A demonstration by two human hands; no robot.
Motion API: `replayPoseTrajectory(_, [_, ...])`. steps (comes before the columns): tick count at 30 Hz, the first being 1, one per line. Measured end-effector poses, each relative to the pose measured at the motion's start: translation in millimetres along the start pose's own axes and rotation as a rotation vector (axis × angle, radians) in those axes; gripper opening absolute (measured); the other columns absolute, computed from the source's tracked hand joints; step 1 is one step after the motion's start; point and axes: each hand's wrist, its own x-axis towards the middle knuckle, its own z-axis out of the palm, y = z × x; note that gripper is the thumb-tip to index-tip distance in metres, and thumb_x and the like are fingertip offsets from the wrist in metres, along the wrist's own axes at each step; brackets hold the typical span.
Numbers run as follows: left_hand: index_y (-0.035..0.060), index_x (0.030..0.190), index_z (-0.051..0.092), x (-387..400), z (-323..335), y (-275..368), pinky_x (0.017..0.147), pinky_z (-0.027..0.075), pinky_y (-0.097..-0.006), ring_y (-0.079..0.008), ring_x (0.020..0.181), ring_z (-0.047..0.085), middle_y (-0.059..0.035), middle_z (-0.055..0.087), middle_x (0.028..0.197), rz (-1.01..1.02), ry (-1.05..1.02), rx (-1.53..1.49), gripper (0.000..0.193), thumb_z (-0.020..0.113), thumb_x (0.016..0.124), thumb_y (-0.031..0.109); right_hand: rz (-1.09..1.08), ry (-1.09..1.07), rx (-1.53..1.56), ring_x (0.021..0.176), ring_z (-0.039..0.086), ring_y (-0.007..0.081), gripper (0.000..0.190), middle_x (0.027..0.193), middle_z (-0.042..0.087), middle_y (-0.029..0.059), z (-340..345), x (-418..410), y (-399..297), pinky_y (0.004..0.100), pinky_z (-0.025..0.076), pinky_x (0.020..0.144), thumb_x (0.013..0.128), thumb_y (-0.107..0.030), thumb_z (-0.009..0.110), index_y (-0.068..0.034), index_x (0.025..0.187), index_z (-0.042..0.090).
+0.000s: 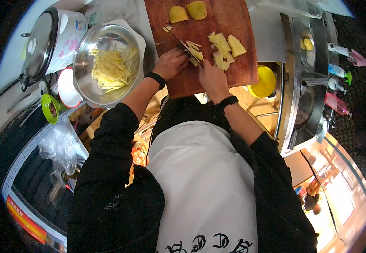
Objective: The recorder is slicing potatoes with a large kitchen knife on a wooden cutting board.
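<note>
My right hand (214, 80) is closed around the handle of a kitchen knife (183, 43), whose blade slants up and left over a wooden cutting board (183, 85). Bent fingers of my left hand (171, 64) rest beside the blade, on or near potato pieces that they partly hide. Cut strips of potato (194, 46) lie just right of the blade. Farther right are a pile of potato slices (221, 44) and a cut potato piece (236, 46). Two potato chunks (187, 12) sit at the board's far side. Potato shreds (111, 71) fill part of a steel bowl (83, 39) at left.
A rice cooker (66, 41), a white red-rimmed bowl (69, 88) and a green bowl (46, 106) stand at left. Right of the board are a yellow container (263, 81) below counter level and a steel sink (319, 60) with bottles along its edge. A plastic bag (59, 144) hangs lower left.
</note>
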Motion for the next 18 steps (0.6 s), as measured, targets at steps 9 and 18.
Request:
replayPoseTrajectory(9, [0.0070,0.111,0.074,-2,0,4,0.089,0.058,-0.0428,-0.0304,0.109,0.065,-0.0096,0.069,0.111,-0.010,0.031,0.050,0.027,0.075,0.086,0.017,0.043,-0.094,-0.062,0.079,0.071,0.0486,0.021,0.080,0.070,0.0294,-34,-37,7,0.0583,0.057,0.072,0.101,-0.019,0.056,0.001,0.104,0.059])
replayPoseTrajectory(18, [0.0063,0.110,0.072,0,1,2,0.102,0.053,-0.0493,-0.0401,0.117,0.064,-0.0175,0.068,0.124,-0.042,-0.051,-0.005,0.028,0.076,0.088,0.023,0.052,-0.032,0.004,0.081,0.070,0.0492,0.025,0.082,0.070,0.0296,-2,-2,2,0.0581,0.057,0.073,0.102,-0.023,0.055,0.001,0.106,0.061])
